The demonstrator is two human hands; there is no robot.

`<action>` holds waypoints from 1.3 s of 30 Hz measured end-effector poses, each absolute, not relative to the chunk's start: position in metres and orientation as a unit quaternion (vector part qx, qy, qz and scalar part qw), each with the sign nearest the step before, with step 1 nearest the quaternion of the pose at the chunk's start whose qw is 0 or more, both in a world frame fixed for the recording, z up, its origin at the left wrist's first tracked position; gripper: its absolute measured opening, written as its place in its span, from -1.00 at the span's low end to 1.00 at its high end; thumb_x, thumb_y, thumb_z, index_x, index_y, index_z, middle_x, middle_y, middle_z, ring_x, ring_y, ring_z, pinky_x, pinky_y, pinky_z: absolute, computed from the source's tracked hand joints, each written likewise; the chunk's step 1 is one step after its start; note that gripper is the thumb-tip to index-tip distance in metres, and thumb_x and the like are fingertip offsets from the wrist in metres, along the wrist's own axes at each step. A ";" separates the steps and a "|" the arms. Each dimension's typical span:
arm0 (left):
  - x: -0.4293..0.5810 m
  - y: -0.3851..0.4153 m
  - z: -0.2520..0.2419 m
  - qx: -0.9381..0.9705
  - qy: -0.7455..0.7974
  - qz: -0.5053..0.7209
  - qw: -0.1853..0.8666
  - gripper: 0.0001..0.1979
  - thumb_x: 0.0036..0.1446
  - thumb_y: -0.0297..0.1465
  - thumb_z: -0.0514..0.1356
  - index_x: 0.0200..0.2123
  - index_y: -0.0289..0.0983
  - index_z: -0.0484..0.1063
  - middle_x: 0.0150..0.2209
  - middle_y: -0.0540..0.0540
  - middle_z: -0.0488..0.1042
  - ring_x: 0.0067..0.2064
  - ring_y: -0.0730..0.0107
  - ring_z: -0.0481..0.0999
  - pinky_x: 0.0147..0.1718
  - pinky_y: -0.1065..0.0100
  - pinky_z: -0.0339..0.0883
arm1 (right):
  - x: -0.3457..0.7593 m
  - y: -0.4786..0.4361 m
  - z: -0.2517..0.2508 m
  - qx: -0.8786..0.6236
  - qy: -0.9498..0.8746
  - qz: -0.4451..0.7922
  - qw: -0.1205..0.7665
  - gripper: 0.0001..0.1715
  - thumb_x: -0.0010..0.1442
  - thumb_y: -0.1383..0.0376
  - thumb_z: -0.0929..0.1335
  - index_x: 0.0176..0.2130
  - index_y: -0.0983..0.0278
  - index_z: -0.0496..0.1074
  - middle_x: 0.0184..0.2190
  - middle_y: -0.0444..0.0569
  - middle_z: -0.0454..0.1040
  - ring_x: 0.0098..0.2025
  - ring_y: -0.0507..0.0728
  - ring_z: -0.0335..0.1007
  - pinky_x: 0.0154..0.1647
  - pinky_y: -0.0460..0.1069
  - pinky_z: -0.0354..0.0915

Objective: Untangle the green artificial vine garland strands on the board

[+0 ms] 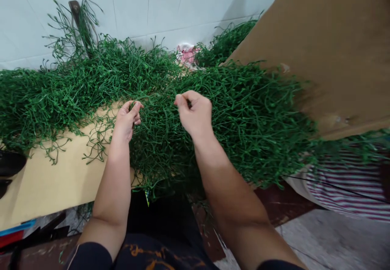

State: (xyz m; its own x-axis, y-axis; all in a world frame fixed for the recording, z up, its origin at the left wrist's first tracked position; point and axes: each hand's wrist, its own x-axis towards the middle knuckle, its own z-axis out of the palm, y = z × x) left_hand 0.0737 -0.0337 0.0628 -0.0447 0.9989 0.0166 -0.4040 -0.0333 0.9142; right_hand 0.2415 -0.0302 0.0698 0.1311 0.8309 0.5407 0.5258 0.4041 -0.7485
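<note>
In the head view, the left hand (pixel 124 119) and right hand (pixel 199 113) have thumb and forefinger pressed together; whether a stem is caught there, I cannot tell. Green stems (pixel 250 111) lie under and around the fingers. Right of them, a board (pixel 344 50) hides some stems; beyond sits a pink bundle (pixel 188 55); lower left, cardboard (pixel 67 172).
</note>
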 end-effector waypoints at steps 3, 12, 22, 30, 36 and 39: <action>0.073 -0.036 0.066 0.384 0.389 0.612 0.572 -0.78 0.02 -0.33 0.27 -0.52 -0.29 0.31 -0.68 0.18 0.02 -0.68 0.73 -0.03 -0.71 0.60 -0.07 | 0.254 -0.023 0.068 -0.537 -0.627 0.118 0.551 -0.60 0.19 0.08 0.23 -0.57 0.25 0.24 -0.67 -0.15 0.14 -0.59 -0.01 0.04 -0.52 -0.05 0.04; 0.082 -0.040 0.070 0.489 0.452 0.551 0.502 -0.87 0.03 -0.37 0.25 -0.34 -0.30 0.45 -0.61 0.10 0.18 -0.59 0.64 0.18 -0.62 0.56 0.10 | 0.251 -0.035 0.076 -0.543 -0.689 -0.055 0.477 -0.57 0.18 0.06 0.24 -0.11 0.32 0.37 -0.13 0.20 0.33 -0.02 0.29 0.21 -0.01 0.22 0.13; 0.075 -0.052 0.092 0.653 0.454 0.498 0.345 -0.62 -0.16 -0.60 0.24 -0.18 -0.26 0.46 -0.37 -0.03 0.41 -0.23 0.32 0.41 -0.08 0.29 0.25 | 0.226 -0.047 0.093 -0.461 -0.780 0.082 0.415 -0.69 0.16 0.29 0.26 -0.59 0.28 0.23 -0.58 -0.08 0.28 -0.44 0.05 0.18 -0.32 0.01 0.12; 0.033 -0.063 0.084 0.624 0.534 0.420 0.386 -0.89 0.06 -0.40 0.17 -0.48 -0.29 0.42 -0.56 0.01 0.37 -0.55 0.49 0.32 -0.48 0.45 0.19 | 0.235 -0.040 0.098 -0.401 -0.651 0.325 0.556 -0.61 0.15 0.01 0.27 -0.45 0.27 0.32 -0.49 -0.11 0.33 -0.40 -0.01 0.27 -0.36 -0.05 0.24; 0.034 -0.066 0.085 0.648 0.564 0.421 0.291 -0.97 -0.05 -0.47 0.20 -0.45 -0.28 0.40 -0.65 0.09 0.26 -0.56 0.49 0.23 -0.50 0.47 0.11 | 0.193 -0.049 0.083 -0.286 -0.556 0.572 0.531 -0.41 -0.27 0.06 0.52 -0.24 0.23 0.36 -0.24 -0.09 0.46 -0.21 0.01 0.38 -0.16 -0.04 0.34; 0.034 -0.065 0.081 0.664 0.571 0.414 0.248 -0.93 -0.16 -0.50 0.24 -0.50 -0.27 0.40 -0.58 0.04 0.36 -0.46 0.42 0.30 -0.42 0.44 0.15 | 0.170 -0.049 0.078 -0.263 -0.560 0.611 0.494 -0.51 -0.30 0.19 0.54 -0.33 0.28 0.41 -0.36 -0.15 0.47 -0.29 -0.02 0.37 -0.10 -0.05 0.32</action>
State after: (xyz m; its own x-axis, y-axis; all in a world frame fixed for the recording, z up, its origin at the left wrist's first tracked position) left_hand 0.0338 -0.0649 0.0810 0.0048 0.9640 0.2660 0.5534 -0.2241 0.8022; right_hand 0.1703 -0.0490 0.0776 -0.3727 0.8986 0.2313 -0.3087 0.1150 -0.9442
